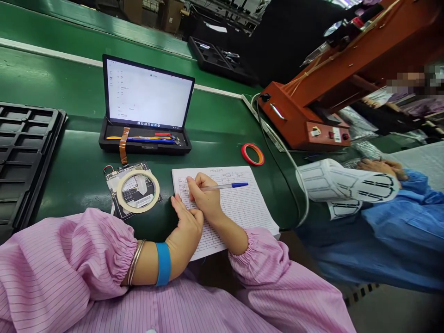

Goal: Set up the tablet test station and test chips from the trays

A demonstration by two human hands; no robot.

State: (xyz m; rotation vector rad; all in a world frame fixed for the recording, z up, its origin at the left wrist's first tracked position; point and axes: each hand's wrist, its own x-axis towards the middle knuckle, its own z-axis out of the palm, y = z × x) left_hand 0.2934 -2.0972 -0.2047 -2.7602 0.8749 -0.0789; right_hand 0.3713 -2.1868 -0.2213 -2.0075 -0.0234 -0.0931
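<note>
Pink sleeves (69,273) end in a right hand (204,199), fingers pinching a pen (224,187) on a ruled form (239,208), and a left hand (187,226), fingers pressed together.

No text is legible on the form (243,217) or tablet screen (149,95).

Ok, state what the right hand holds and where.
The right hand holds a blue-ended pen by its barrel, close to the writing tip.
</note>
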